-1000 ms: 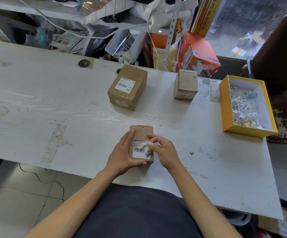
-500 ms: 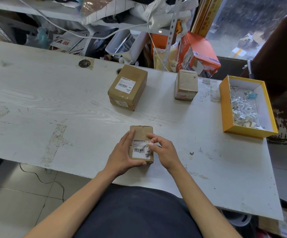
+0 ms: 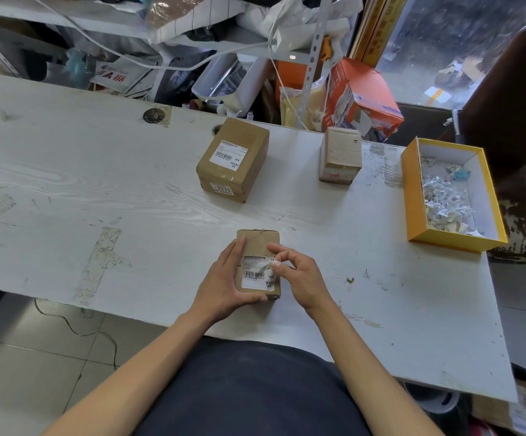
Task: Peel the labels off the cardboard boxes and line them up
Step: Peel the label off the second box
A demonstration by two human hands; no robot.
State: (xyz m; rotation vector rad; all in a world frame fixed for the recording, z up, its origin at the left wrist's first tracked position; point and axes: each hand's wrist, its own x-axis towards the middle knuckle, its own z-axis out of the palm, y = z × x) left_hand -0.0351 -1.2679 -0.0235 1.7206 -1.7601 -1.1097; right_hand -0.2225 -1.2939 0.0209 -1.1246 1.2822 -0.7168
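A big white table point(image 3: 66, 184) is lying under everything. Its top is flat wood with grey scratches and worn patches, and its near edge is running just below the hands. Lots of bare table is spreading out to the left of the hands and some to the right too.

Far off to the right of the hands, a yellow box point(image 3: 413, 196) with no lid is sitting near the table's right edge. It is white inside and is holding a pile of crumpled white paper bits point(image 3: 444, 202).

Up past the hands, a bigger brown cardboard box point(image 3: 239, 133) is sitting with a white label on top. To the right of it, a small pale box point(image 3: 342, 149) is standing alone.

The small brown box point(image 3: 257, 243) is lying flat near the table's near edge, right between the hands. It is cardboard with soft, dented corners. The left hand point(image 3: 224, 284) is wrapping around its left side and near end, holding it still. The right hand point(image 3: 299, 275) is pinching a lifted, wrinkled corner of the white label point(image 3: 255, 273) with fingertips close together. The rest of the label is sticking flat on the box.
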